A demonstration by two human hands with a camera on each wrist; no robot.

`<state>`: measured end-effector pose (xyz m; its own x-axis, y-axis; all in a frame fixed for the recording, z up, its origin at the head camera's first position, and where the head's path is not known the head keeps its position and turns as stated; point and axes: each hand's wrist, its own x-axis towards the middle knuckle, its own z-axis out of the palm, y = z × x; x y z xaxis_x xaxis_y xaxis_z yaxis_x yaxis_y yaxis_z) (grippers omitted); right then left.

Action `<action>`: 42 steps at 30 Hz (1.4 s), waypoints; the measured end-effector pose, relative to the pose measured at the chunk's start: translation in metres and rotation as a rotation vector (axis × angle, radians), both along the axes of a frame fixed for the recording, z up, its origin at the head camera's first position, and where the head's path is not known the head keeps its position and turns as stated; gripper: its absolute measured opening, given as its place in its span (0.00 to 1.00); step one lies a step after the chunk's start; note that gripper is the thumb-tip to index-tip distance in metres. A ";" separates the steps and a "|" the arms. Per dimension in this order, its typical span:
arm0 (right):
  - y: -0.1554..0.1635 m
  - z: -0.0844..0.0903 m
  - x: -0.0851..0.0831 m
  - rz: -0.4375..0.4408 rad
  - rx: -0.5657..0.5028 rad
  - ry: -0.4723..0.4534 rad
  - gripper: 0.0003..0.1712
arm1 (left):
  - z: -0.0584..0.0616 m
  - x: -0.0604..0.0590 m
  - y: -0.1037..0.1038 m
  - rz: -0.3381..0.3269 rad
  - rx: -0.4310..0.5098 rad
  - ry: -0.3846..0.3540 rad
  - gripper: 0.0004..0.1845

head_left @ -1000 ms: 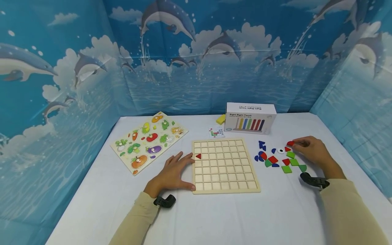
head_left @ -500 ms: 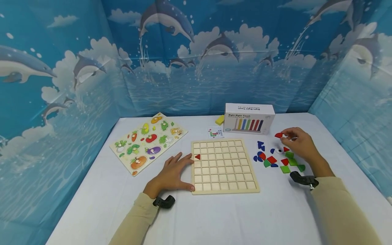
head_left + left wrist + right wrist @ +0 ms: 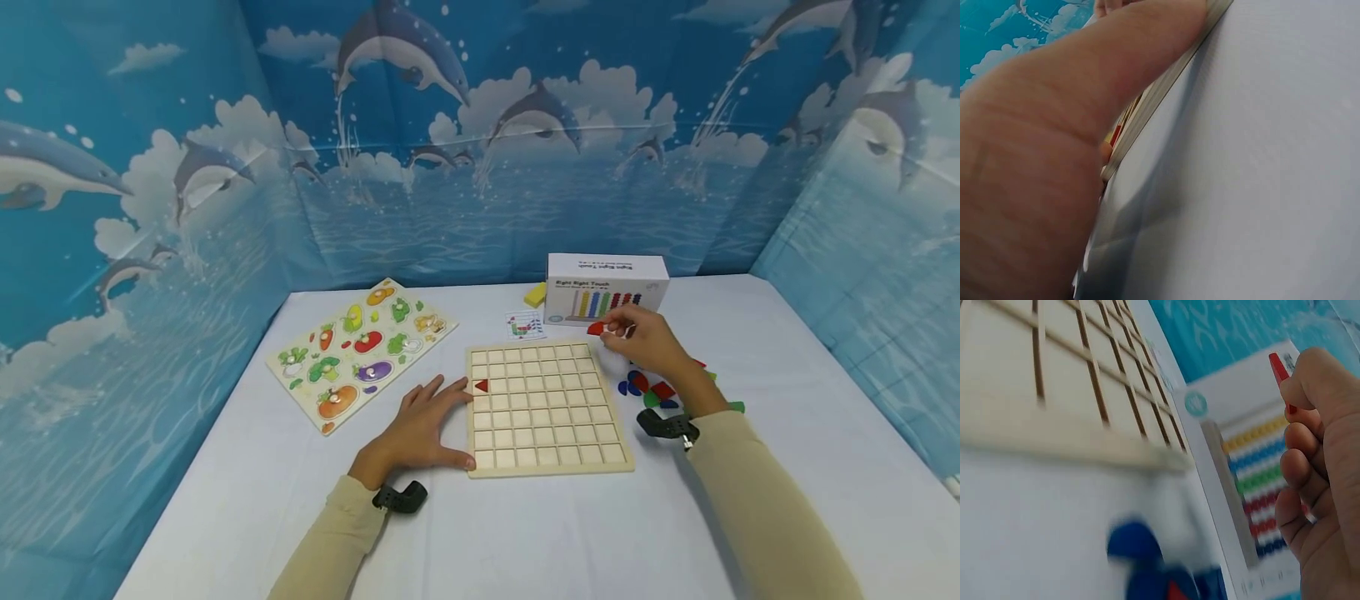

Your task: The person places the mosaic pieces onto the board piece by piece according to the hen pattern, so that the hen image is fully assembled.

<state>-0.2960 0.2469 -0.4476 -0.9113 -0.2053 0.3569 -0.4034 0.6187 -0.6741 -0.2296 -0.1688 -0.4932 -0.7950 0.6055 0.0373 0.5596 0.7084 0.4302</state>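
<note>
My right hand (image 3: 645, 337) pinches a small red tile (image 3: 596, 328) with a rounded edge between thumb and fingers, over the far right corner of the wooden grid board (image 3: 551, 408). In the right wrist view the red tile (image 3: 1279, 372) shows edge-on, and the other fingers curl loosely below it. Along the board's left edge rests my left hand (image 3: 420, 429), fingers spread, with the thumb at the near corner. Close to its fingertips, a red triangle (image 3: 482, 386) lies in a left-column square of the grid.
Several blue, red and green tiles (image 3: 663, 390) lie right of the board, partly hidden by my right forearm. Behind stand a white abacus box (image 3: 606, 287) and a yellow block (image 3: 536, 294). A pattern card (image 3: 525, 325) lies beyond the board, and a vegetable puzzle (image 3: 367, 350) at left.
My right hand has lifted the red tile from the loose pieces and carried it left to the board's far right corner. My left hand stays at the board's edge.
</note>
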 end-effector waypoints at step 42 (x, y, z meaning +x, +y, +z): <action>-0.138 -0.024 -0.012 0.256 0.022 -0.290 0.07 | 0.003 0.000 -0.002 0.009 -0.008 -0.028 0.54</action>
<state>-0.3083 0.1093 -0.4717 -0.8920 -0.4439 0.0851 -0.3413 0.5381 -0.7707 -0.2300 -0.1707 -0.4899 -0.8010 0.5985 0.0103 0.5412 0.7168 0.4397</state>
